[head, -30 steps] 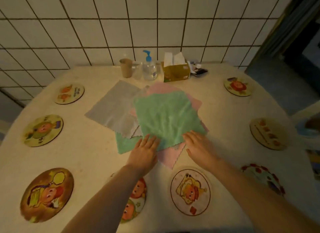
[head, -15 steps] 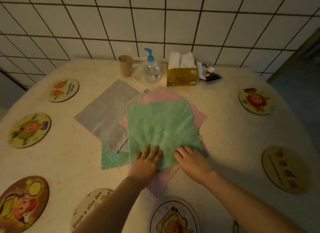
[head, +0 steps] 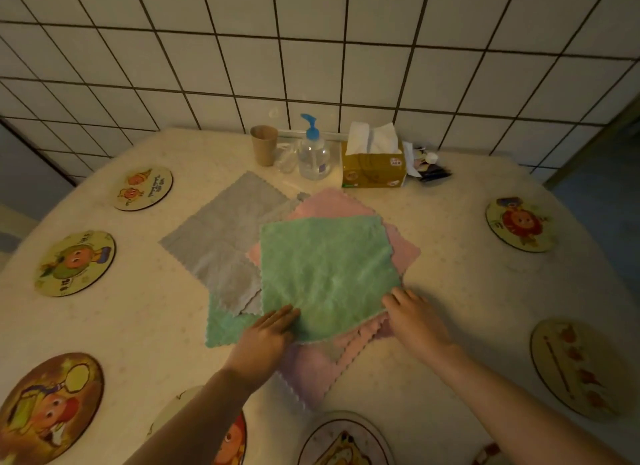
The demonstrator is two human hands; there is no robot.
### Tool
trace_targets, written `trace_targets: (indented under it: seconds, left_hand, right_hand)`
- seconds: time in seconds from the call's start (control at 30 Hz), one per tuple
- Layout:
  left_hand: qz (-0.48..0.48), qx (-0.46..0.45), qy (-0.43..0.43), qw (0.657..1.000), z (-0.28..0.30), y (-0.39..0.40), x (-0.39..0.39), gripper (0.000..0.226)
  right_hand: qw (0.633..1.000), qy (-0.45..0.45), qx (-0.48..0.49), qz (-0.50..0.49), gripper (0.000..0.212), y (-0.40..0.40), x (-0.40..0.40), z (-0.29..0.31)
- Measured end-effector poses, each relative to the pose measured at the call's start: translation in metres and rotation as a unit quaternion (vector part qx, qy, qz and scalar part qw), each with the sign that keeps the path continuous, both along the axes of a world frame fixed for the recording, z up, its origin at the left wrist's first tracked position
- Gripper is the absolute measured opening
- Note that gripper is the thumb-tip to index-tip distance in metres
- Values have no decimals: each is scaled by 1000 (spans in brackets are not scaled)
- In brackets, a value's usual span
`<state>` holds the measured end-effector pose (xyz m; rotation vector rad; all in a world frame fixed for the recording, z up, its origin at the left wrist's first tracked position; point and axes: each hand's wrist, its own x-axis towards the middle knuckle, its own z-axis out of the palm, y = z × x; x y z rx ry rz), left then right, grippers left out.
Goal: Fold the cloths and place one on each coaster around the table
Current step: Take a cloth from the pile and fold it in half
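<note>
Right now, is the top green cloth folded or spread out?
Spread out: the square green fluffy cloth lies flat, all four edges showing, no crease.

The top green cloth [head: 329,274], like the grey cloth [head: 221,243] and pink cloths [head: 322,371] under it, is showing a fluffy matt pile, while the pump bottle [head: 313,156] is looking like clear glossy plastic beside a matt paper cup [head: 264,145].

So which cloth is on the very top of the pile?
The big green cloth. It lies flat over the pink and grey ones, with both hands at its near corners.
</note>
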<state>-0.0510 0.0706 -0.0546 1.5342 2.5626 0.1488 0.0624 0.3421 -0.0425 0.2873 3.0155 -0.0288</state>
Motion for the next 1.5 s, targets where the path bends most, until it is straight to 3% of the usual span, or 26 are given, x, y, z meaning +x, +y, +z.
trace_targets:
  seconds: [0.13, 0.23, 0.37, 0.57, 0.73, 0.9, 1.1, 1.2, 1.5]
  left_hand:
    - [146, 130, -71, 978, 15, -3, -16, 33]
    - [252, 167, -95, 948, 42, 2, -32, 22]
    - [354, 260, -171, 882, 79, 4, -61, 24]
    - [370, 394, -207, 815, 151, -29, -105, 26]
    - [331, 397, -14, 856, 186, -111, -128, 24]
    - [265, 311, 64, 911, 168, -231, -111, 22]
    - [203, 214, -9, 955, 105, -357, -45, 23]
    - [204, 188, -55, 959, 71, -395, -12, 23]
    - [202, 129, -158, 958, 26, -440, 42, 27]
  right_hand:
    - [987, 50, -131, -76, 9, 6, -15, 23]
    - [936, 92, -296, -164, 12, 5, -30, 40]
    - [936, 201, -263, -120, 5, -10, -49, 74]
    - [914, 273, -284, -93, 13, -67, -80, 136]
    - [898, 288, -324, -77, 13, -143, -90, 171]
    - [926, 236, -293, -29, 13, -230, -76, 163]
    - [959, 90, -265, 46, 21, -317, -27, 92]
    - [965, 37, -255, 45, 31, -350, 3, 56]
    - [963, -37, -260, 63, 24, -379, 63, 15]
